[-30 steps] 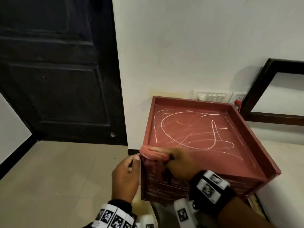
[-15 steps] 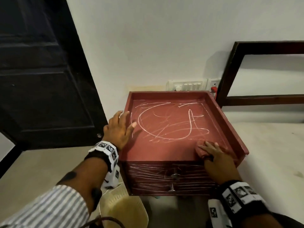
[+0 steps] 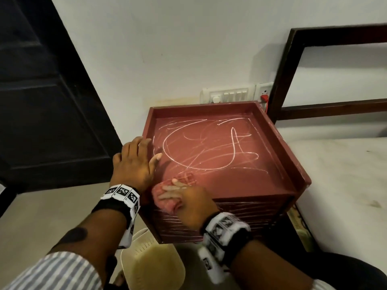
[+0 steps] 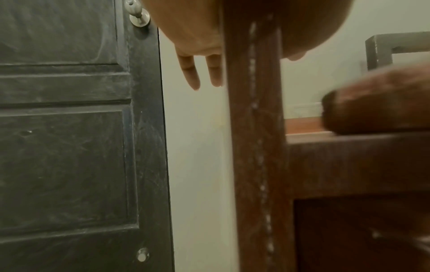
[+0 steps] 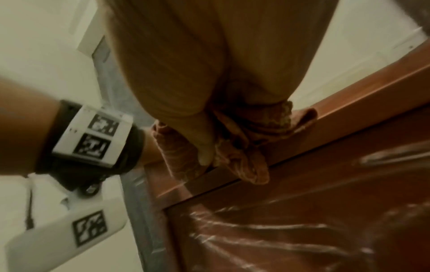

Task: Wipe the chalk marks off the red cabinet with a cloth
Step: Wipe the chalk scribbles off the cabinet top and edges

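— On top of the red cabinet (image 3: pixel 261 181), at its front left corner, where was the cloth (image 3: pixel 167 197)?
— Bunched right there, partly spilling over the front edge. The right hand (image 3: pixel 188 204) lay on it with fingers (image 3: pixel 170 188) nearly straight, pressing it down; from the right wrist view the thumb (image 5: pixel 204 145) pressed into the folds.
— And the left hand (image 3: pixel 134 162)?
— Flat and spread over the cabinet's left rim, holding nothing, thumb tip on the inner surface, just beside the cloth.
— The chalk marks (image 3: pixel 209 147)?
— White loops and scribbles covered most of the recessed top, behind the cloth. Clear plastic wrap (image 5: pixel 302 230) covered the cabinet's front. A black door (image 3: pixel 41 101) stood to the left.
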Tool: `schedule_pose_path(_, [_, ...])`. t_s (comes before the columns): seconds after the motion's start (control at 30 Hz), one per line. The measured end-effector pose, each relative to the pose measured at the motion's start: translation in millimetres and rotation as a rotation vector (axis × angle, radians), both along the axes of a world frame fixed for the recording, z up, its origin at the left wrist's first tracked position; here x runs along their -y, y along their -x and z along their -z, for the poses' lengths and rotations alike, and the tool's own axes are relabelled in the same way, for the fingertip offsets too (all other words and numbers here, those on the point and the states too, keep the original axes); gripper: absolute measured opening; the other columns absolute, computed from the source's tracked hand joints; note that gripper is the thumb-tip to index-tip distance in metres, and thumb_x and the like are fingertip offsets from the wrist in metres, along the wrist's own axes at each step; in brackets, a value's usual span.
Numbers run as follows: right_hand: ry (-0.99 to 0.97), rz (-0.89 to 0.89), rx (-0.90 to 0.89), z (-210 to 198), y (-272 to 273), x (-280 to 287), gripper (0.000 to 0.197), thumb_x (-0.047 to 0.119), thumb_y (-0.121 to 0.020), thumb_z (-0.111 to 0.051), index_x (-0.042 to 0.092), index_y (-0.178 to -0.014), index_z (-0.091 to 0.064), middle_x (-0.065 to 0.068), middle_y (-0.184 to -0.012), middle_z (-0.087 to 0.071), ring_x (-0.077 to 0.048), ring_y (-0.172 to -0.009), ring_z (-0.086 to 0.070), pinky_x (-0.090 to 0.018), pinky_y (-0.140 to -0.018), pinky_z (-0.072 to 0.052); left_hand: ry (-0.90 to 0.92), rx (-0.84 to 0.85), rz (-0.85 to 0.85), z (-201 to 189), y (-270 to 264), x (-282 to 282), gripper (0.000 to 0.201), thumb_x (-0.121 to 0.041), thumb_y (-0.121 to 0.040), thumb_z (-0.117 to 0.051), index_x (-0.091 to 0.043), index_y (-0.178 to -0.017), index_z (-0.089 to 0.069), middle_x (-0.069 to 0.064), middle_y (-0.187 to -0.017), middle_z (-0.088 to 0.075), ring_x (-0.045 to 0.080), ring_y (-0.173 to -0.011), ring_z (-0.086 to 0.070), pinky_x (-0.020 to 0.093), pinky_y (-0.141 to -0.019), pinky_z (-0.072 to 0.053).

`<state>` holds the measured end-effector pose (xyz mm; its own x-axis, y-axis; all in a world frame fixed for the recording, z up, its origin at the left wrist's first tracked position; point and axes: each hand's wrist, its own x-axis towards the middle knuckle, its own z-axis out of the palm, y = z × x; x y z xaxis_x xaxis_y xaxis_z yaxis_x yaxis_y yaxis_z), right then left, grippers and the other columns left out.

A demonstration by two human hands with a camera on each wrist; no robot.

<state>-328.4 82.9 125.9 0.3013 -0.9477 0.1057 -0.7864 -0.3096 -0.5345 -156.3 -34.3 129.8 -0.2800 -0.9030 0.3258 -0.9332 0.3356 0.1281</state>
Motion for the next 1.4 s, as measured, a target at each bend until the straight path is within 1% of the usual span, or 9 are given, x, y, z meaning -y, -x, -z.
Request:
schedule_pose_path(0.2, [-0.059,0.454,0.122,-6.2,134.6,-53.7,0.042,0.008,-0.087,-0.063,0.041,-0.113,-0.071,0.018,-0.136,-0.057,0.000,-0.133,-0.041,-0.014,-0.112,-0.022,0.024,0.013,-0.017,-0.5,1.8,-2.3,0.060,-0.062,-0.100,-0.030,-0.020,-0.136,-0.051,0.008,-0.143,-0.051,0.033,-0.129,-0.050,0.059,-0.097,-0.045])
schedule_pose_path(0.33, [-0.119,0.524,0.271,-28.6,161.1,-80.9,0.025,0.027,-0.089,-0.069,0.048,-0.101,-0.073,0.020,-0.107,-0.072,0.000,-0.093,-0.069,-0.027,-0.091,-0.056,0.002,0.029,0.024,-4.9,3.9,-4.8,0.063,-0.066,-0.095,-0.033,-0.020,-0.132,-0.053,0.007,-0.140,-0.052,0.034,-0.126,-0.052,0.060,-0.094,-0.047])
schedule_pose_path(0.43, [0.037,0.607,0.327,-57.2,172.8,-102.9,0.025,0.022,-0.089,-0.067,0.043,-0.099,-0.074,0.022,-0.095,-0.074,0.006,-0.088,-0.068,-0.021,-0.085,-0.056,0.003,0.034,0.041,-8.6,4.6,-7.5,0.068,-0.071,-0.092,-0.031,-0.022,-0.132,-0.054,0.005,-0.142,-0.051,0.034,-0.128,-0.050,0.060,-0.097,-0.046])
schedule_pose_path(0.53, [0.361,0.660,0.221,-80.0,190.1,-119.7,0.033,0.015,-0.087,-0.066,0.035,-0.113,-0.072,0.018,-0.106,-0.072,0.008,-0.086,-0.065,-0.011,-0.085,-0.052,0.004,0.011,0.035,-10.4,5.9,-10.0,0.068,-0.072,-0.090,-0.032,-0.023,-0.131,-0.055,0.005,-0.141,-0.051,0.034,-0.129,-0.050,0.061,-0.098,-0.045])
schedule_pose_path(0.6, [0.474,0.660,0.073,-81.6,200.3,-119.1,0.033,0.023,-0.089,-0.063,0.028,-0.120,-0.069,0.012,-0.119,-0.069,0.003,-0.101,-0.065,-0.018,-0.094,-0.051,-0.002,0.002,0.031,-11.8,6.9,-10.9,0.069,-0.072,-0.089,-0.032,-0.023,-0.131,-0.056,0.005,-0.141,-0.052,0.034,-0.129,-0.050,0.061,-0.098,-0.045])
schedule_pose_path(0.77, [0.130,0.625,-0.097,-56.7,214.2,-95.6,0.032,0.012,-0.089,-0.062,0.030,-0.114,-0.073,0.002,-0.121,-0.070,-0.013,-0.110,-0.065,-0.019,-0.101,-0.041,-0.025,0.016,0.035,-15.7,7.0,-14.0,0.071,-0.074,-0.089,-0.030,-0.023,-0.131,-0.056,0.005,-0.139,-0.054,0.034,-0.128,-0.052,0.061,-0.098,-0.046])
schedule_pose_path(0.93, [-0.140,0.532,-0.327,-80.7,238.0,-59.6,0.040,0.012,-0.085,-0.061,0.036,-0.116,-0.071,-0.006,-0.118,-0.071,-0.025,-0.098,-0.069,-0.025,-0.092,-0.050,-0.032,-0.024,0.016,-16.5,7.7,-15.6,0.069,-0.075,-0.088,-0.030,-0.025,-0.127,-0.058,0.003,-0.137,-0.056,0.034,-0.127,-0.053,0.062,-0.097,-0.046])
schedule_pose_path(1.2, [-0.119,0.426,-0.356,-87.9,288.0,44.8,0.039,0.009,-0.086,-0.059,0.034,-0.111,-0.074,0.002,-0.119,-0.071,-0.021,-0.108,-0.067,-0.016,-0.091,-0.041,-0.020,-0.048,-0.020,-9.0,6.0,-7.9,0.066,-0.074,-0.088,-0.035,-0.026,-0.126,-0.059,0.004,-0.134,-0.059,0.037,-0.125,-0.055,0.066,-0.095,-0.047])
schedule_pose_path(1.4, [-0.111,0.401,-0.419,-82.3,296.3,115.6,0.036,0.009,-0.088,-0.058,0.029,-0.113,-0.074,0.002,-0.123,-0.070,-0.021,-0.111,-0.066,-0.026,-0.100,-0.048,0.007,-0.033,-0.045,-1.9,6.1,3.0,0.066,-0.073,-0.089,-0.037,-0.023,-0.126,-0.060,0.007,-0.131,-0.061,0.039,-0.122,-0.057,0.064,-0.092,-0.050])
